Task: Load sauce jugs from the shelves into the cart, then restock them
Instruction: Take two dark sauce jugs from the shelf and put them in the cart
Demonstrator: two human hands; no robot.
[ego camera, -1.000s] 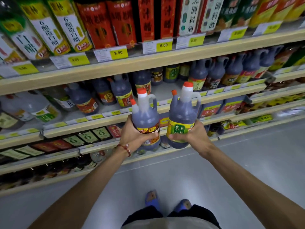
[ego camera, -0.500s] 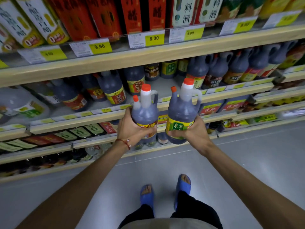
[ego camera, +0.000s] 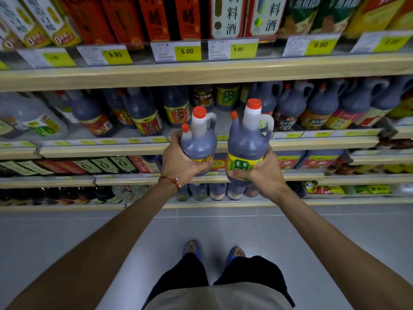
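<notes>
I hold two dark sauce jugs with orange caps upright in front of the shelves. My left hand [ego camera: 178, 164] grips the lower body of the left jug [ego camera: 199, 139], whose yellow-red label is mostly under my fingers. My right hand [ego camera: 261, 173] grips the base of the right jug [ego camera: 245, 142], which has a green and yellow label. Both jugs hang at the front edge of the middle shelf [ego camera: 100, 149], just before an open gap between the shelved jugs.
More dark jugs [ego camera: 147, 113] stand in rows on the middle shelf to both sides of the gap. Red and white cartons [ego camera: 232, 16] fill the top shelf above yellow price tags [ego camera: 186, 51]. Lower shelves hold bottles. Grey floor tiles [ego camera: 67, 238] lie under me; no cart is in view.
Both jugs have risen and moved closer to the middle shelf. I have stepped nearer, so the shelves fill more of the view.
</notes>
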